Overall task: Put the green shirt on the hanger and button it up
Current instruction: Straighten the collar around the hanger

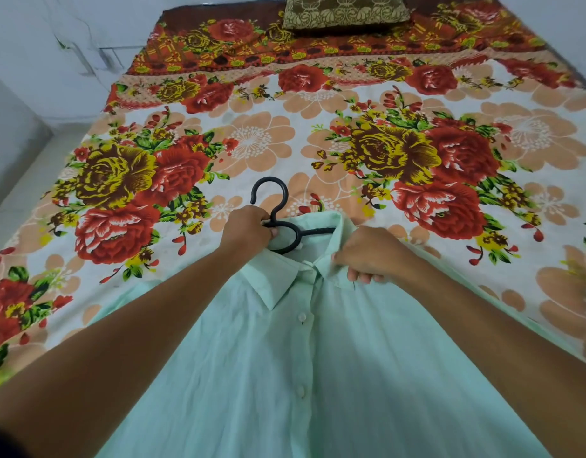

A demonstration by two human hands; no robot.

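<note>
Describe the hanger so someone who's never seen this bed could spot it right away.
Start from the floral bedsheet, then the pale green button-up shirt lying at its near edge. At the shirt's collar, the left hand grips a black plastic hanger. Its curved hook is the only plain black shape against the flowers.

Soft, even light fills the 1 head view; no lamp or window shows. Shadows are faint: a thin dark line lies under the green shirt point(318, 375) collar and beneath the black hanger point(278, 223). No glare appears on the floral bedsheet point(318, 133), whose colours read saturated. Wide-angle distortion bends the bed's edges outward. The forearms near the bottom corners look slightly soft.
</note>
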